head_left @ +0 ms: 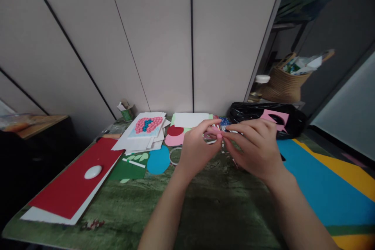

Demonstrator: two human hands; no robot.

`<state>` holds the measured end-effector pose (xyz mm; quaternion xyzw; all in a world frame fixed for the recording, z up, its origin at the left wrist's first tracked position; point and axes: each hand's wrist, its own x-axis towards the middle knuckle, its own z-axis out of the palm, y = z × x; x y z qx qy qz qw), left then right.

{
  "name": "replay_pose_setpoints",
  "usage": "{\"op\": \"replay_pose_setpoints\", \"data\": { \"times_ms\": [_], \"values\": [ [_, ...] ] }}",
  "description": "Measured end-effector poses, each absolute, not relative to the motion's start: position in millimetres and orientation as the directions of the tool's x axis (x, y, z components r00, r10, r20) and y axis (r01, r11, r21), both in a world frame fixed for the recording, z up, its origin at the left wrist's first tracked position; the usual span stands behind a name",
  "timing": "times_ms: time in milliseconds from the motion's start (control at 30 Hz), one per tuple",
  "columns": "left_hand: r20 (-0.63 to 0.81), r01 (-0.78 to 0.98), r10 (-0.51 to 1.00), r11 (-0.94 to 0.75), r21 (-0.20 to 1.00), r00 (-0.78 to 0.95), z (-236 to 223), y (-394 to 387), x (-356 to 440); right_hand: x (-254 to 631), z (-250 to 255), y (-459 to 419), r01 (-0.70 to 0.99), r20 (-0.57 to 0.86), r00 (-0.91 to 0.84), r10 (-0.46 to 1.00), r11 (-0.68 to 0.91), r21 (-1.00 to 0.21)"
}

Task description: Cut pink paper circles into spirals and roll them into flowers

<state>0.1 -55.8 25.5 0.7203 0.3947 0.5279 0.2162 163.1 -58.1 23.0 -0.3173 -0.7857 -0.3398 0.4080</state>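
A small pink piece of paper, bent or curled, is held above the table between my two hands. My left hand has thumb and index finger closed on it from the left. From the other side my right hand pinches its near end, where a rounded pink tip shows. The fingers hide part of the paper, so its full shape cannot be made out. Below and left of my left hand lies a roll of tape, beside a blue rounded paper cutout.
Red paper with a white oval object lies left. A pink-and-blue heart picture tops white sheets. A white pen rests on green paper. Blue sheets lie right, a black plastic bag behind.
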Motion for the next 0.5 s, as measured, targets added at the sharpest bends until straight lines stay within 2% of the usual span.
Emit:
{"op": "replay_pose_setpoints", "data": {
  "times_ms": [133,500],
  "values": [
    [0.606,0.380,0.784,-0.605,0.700,0.132,25.9,-57.0,0.3,161.8,24.9,-60.5,0.756,0.834,-0.521,0.180,0.551,0.354],
    [0.606,0.304,0.785,-0.613,0.730,0.127,25.5,-57.4,0.6,162.3,20.9,-59.9,0.765,0.845,-0.508,0.165,0.537,0.355]
  ]
}}
